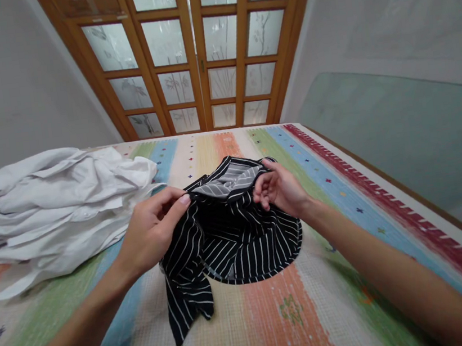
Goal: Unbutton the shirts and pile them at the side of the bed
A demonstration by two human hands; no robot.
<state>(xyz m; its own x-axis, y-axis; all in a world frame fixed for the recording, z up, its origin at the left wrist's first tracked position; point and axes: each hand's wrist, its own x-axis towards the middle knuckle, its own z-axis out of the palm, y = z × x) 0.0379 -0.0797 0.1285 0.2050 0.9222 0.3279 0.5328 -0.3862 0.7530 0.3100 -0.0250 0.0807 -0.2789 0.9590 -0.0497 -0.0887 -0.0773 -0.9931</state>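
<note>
A black garment (250, 253) with thin white stripes lies bunched on the patterned cloth in front of me. Its upper edge is lifted, showing a paler grey inner side (231, 177) and a dark hollow beneath. A rounded, bound edge faces me, and a pointed loose end hangs out at the left. Between thumb and fingers my left hand (153, 226) pinches the upper left edge. On the other side, my right hand (281, 186) grips the upper right edge, its fingers curled; part of the grip is hidden by the fabric.
A heap of white clothing (60, 201) lies to the left. Under everything is a colourful striped table cover (276, 320). A pale green panel (400, 133) stands along the right side. Wooden doors with glass panes (198, 52) are at the back, between grey walls.
</note>
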